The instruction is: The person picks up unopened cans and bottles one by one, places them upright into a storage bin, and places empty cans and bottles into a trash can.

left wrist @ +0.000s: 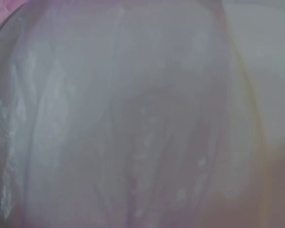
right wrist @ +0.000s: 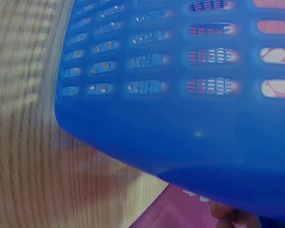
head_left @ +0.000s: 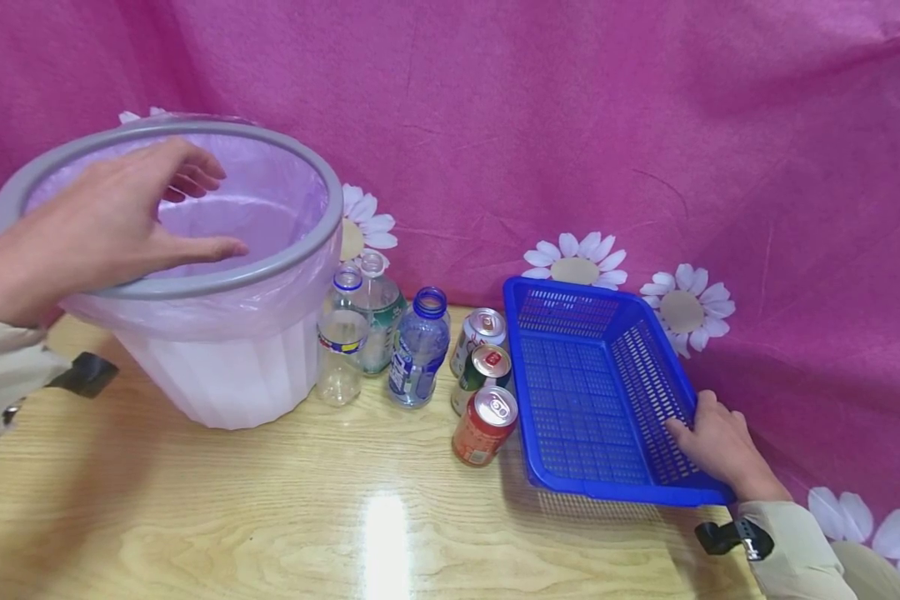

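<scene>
My left hand (head_left: 138, 208) is over the near left rim of a white bin (head_left: 225, 375) with a grey rim and a thin translucent liner (head_left: 240, 218). Its thumb and fingers are spread apart with nothing between them. In the left wrist view the pale liner (left wrist: 76, 104) fills most of the frame, blurred. With my right hand (head_left: 720, 437) I grip the right edge of a blue plastic basket (head_left: 525, 392), thumb inside and fingers outside. The basket's slotted wall (right wrist: 133, 114) fills the right wrist view, and a bit of the fingers (right wrist: 223, 211) shows below it.
Between bin and basket stand a clear bottle (head_left: 339, 375), a green-labelled bottle (head_left: 382, 312), a blue-tinted bottle (head_left: 423, 342) and a row of drink cans: a silvery one (head_left: 468, 337), a dark green one (head_left: 476, 379) and a red one (head_left: 480, 433). Behind hangs a pink flowered cloth (head_left: 457, 125).
</scene>
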A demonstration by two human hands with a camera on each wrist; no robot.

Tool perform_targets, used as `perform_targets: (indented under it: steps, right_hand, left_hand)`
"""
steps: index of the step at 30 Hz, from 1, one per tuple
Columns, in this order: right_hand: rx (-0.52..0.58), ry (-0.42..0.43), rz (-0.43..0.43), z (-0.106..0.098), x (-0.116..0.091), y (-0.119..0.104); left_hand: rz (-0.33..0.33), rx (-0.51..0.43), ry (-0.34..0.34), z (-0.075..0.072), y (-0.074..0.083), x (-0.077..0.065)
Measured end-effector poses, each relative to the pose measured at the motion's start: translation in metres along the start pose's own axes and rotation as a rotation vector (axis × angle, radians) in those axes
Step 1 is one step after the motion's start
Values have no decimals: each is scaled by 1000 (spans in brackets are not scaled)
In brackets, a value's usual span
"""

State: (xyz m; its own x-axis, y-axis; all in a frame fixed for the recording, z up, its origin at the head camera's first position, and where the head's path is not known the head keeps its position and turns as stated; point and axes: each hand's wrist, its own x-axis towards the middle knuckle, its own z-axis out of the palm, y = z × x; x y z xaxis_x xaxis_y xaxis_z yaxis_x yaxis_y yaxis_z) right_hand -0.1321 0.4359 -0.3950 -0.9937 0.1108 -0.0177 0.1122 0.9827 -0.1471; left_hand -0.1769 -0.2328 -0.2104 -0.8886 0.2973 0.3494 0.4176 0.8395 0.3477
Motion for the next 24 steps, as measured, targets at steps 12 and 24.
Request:
perform_targets:
  steps: [12, 24]
  right_hand:
    - [2, 14, -18, 4, 2, -4]
    - [10, -3, -6, 4, 6, -12]
  left_hand:
    - [32, 11, 55, 0, -5, -1]
    - [92, 46, 130, 0, -8, 0]
